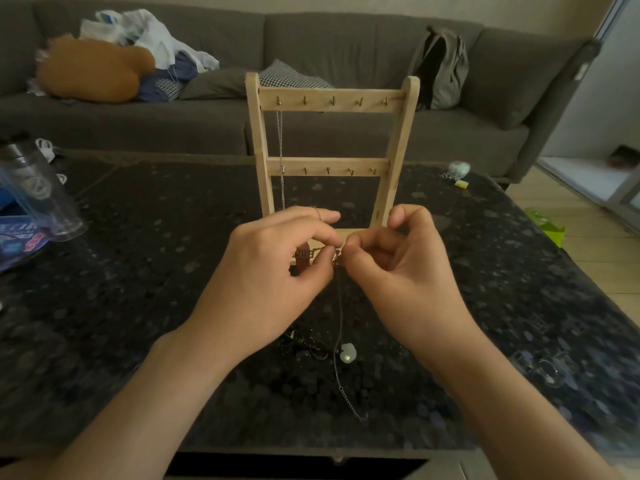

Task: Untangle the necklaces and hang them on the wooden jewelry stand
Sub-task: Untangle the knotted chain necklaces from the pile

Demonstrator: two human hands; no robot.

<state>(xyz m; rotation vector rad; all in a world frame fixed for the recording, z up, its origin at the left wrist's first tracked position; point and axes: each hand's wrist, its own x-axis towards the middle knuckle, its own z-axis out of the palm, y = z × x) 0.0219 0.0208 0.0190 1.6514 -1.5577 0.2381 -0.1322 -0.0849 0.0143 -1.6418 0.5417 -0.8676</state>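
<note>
Dark speckled table (138, 271) up close, grey sofa (346, 36) far behind with clothes (149, 32) piled on its left end, clear cup (38, 192) at the table's left edge. Stand (329, 102) mid-table, one chain (280, 133) already hung off its left hooks. Left hand (273, 271) and right hand (398, 271) raised just in front of the stand's base, fingertips meeting, both pinching one thin necklace (341, 313), tail dangling to the table beside a white pendant (348, 353) and a dark tangle (308, 346).

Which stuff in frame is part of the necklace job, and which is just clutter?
Job: wooden jewelry stand; silver chain hung on its top-left hook; pendant necklace pinched by left hand and right hand; dark tangle on the table.
Clutter: clear tumbler, grey backpack, orange plush, clothes pile.
</note>
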